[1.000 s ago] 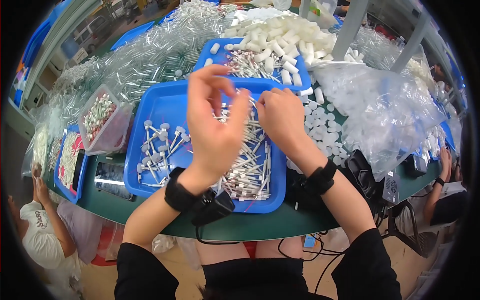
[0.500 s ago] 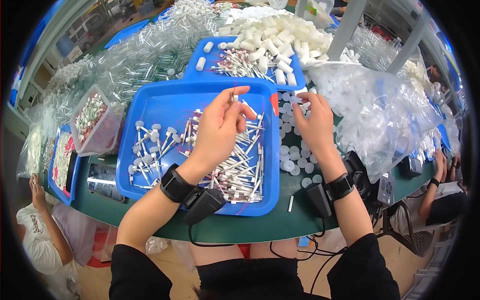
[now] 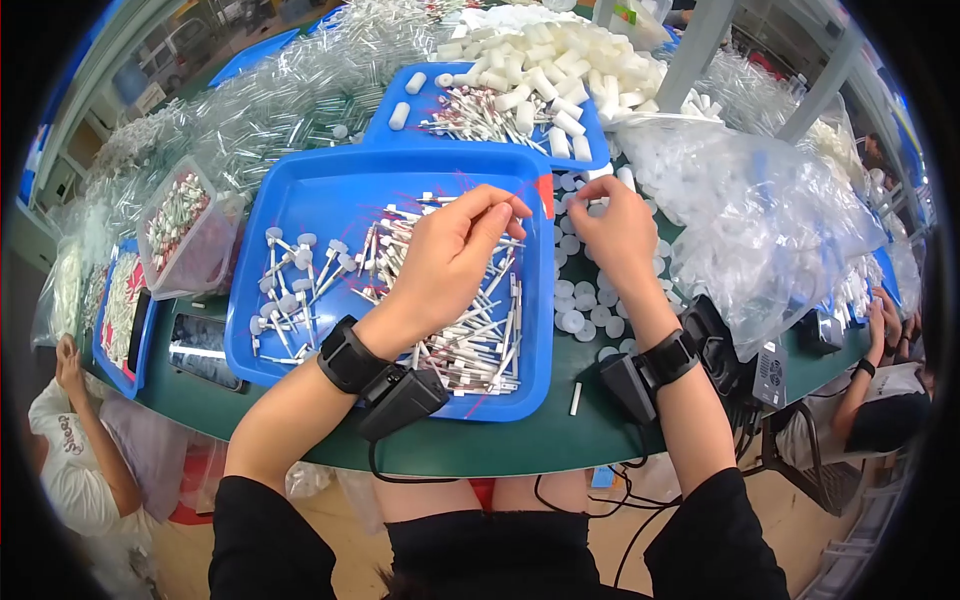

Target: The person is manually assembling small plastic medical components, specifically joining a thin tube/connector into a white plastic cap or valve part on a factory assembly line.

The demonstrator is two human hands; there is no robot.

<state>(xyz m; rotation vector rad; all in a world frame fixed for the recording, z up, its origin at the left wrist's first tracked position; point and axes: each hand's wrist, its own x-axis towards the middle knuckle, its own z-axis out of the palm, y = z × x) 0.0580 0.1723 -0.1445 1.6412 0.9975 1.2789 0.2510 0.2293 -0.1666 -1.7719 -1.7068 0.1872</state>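
Observation:
Above the right side of a large blue tray (image 3: pixel 330 200), my left hand (image 3: pixel 445 255) is closed, with thumb and fingertips pressed together; what they hold, if anything, is hidden. Beneath it lies a heap of thin white sticks (image 3: pixel 490 340) with reddish strands. At the tray's left, several sticks capped with translucent round discs (image 3: pixel 300 290) lie apart from the heap. My right hand (image 3: pixel 622 235) pinches thumb against forefinger just right of the tray, over loose translucent discs (image 3: pixel 585 300) on the green table (image 3: pixel 480 452). Whatever is in that pinch is too small to make out.
Behind is a second blue tray (image 3: pixel 385 133) with sticks and white foam cylinders (image 3: pixel 560 75). A clear plastic bag (image 3: pixel 760 220) bulges at right. Left are a clear bin (image 3: pixel 185 240) of sticks and a phone (image 3: pixel 203 350). Other people's hands (image 3: pixel 70 370) show at the edges.
My left hand has come down and slightly right, its fingers curling in. The right hand has turned and closed into a pinch over the discs. The whole view has shifted slightly.

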